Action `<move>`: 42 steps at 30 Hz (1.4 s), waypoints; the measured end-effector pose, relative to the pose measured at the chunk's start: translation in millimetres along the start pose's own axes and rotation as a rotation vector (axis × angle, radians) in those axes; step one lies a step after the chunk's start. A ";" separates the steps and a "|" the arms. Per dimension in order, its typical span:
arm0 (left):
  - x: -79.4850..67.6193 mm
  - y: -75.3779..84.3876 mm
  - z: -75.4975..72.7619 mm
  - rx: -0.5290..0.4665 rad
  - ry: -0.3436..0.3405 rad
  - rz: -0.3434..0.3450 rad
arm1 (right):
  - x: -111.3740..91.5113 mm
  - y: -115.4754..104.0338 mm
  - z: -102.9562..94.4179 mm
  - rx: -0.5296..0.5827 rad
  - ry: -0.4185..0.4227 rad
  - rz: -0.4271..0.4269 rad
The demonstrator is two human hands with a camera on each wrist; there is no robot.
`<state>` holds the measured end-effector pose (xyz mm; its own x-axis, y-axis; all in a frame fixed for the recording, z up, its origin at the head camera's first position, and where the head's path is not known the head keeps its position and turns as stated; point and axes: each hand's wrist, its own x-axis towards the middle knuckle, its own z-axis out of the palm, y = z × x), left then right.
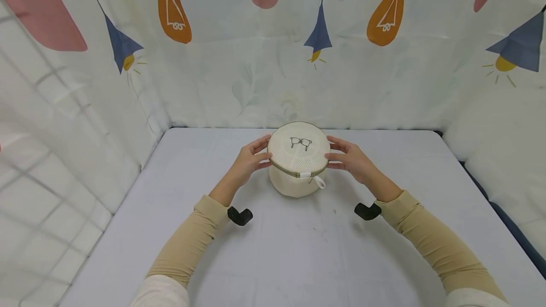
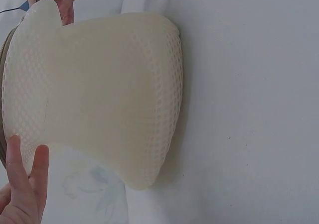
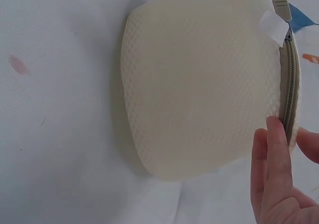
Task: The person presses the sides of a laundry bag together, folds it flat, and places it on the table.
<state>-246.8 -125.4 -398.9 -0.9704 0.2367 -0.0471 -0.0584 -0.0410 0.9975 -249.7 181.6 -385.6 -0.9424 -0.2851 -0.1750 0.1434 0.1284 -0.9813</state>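
A round cream mesh laundry bag (image 1: 298, 155) stands upright on the table, its flat lid printed with a pair of glasses. My left hand (image 1: 250, 161) holds it by the left side of the upper rim, and my right hand (image 1: 353, 161) grips the opposite side. A zipper (image 3: 290, 84) runs around the rim and appears closed along the part in view. At the front, a white loop (image 1: 319, 182) hangs near the zipper pull (image 3: 282, 8). The soft mesh wall (image 2: 104, 79) sags inward between lid and base. My left thumb is hidden in the left wrist view.
A white cloth covers the table (image 1: 290, 259). Behind it and at both sides hang white curtains (image 1: 213, 84) printed with lamps and bulbs. Black wrist mounts (image 1: 240, 216) stick out inward from both sleeves.
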 end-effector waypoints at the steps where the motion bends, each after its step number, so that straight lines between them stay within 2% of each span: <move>1: 0.1 -0.7 -0.1 0.000 0.001 -0.003 | 0.3 0.4 0.1 -0.002 -0.001 0.003; 9: -2.0 -4.5 -0.8 -0.011 0.009 -0.020 | 3.1 3.1 1.0 -0.016 0.008 0.030; 16: -2.8 -9.0 -2.4 -0.014 0.016 -0.035 | 3.1 7.6 2.8 -0.035 -0.014 0.006; 23: -0.8 -11.3 -1.8 -0.010 0.022 -0.048 | 3.6 10.3 3.8 -0.019 -0.012 0.032; 42: 1.6 -15.8 -2.8 -0.003 0.025 -0.075 | 5.7 17.6 4.2 -0.001 -0.015 0.031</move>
<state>-248.1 -127.0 -414.9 -0.9688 0.2151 -0.1232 -0.1319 -0.0265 0.9909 -251.3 178.3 -404.2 -0.9327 -0.2954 -0.2067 0.1722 0.1386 -0.9753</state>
